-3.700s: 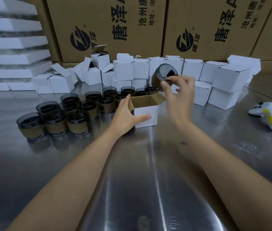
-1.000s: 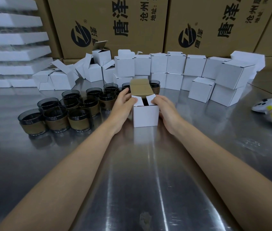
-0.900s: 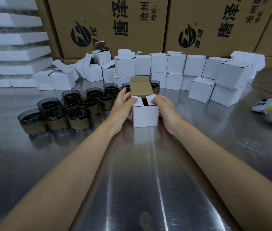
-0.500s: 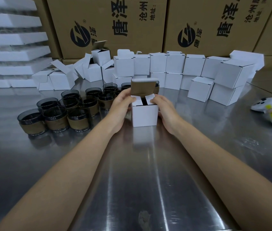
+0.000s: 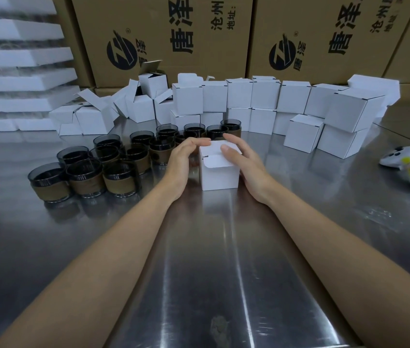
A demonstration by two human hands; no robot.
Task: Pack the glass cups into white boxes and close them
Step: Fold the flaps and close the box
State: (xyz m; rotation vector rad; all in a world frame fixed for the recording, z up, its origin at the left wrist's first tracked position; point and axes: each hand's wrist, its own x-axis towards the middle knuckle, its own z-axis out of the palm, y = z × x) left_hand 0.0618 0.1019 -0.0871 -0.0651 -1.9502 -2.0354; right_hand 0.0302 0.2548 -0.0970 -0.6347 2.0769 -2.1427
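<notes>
Contents of the white box (image 5: 220,175) are hidden under its folded-down lid. Open tabletop (image 5: 211,259) stretches nearward from the box, and glass cups (image 5: 113,159) crowd its left. The left hand (image 5: 182,162) touches the box's upper left edge with straight fingers. The right hand (image 5: 246,163) flanks the box, thumb pressing the lid and fingers loosely extended.
</notes>
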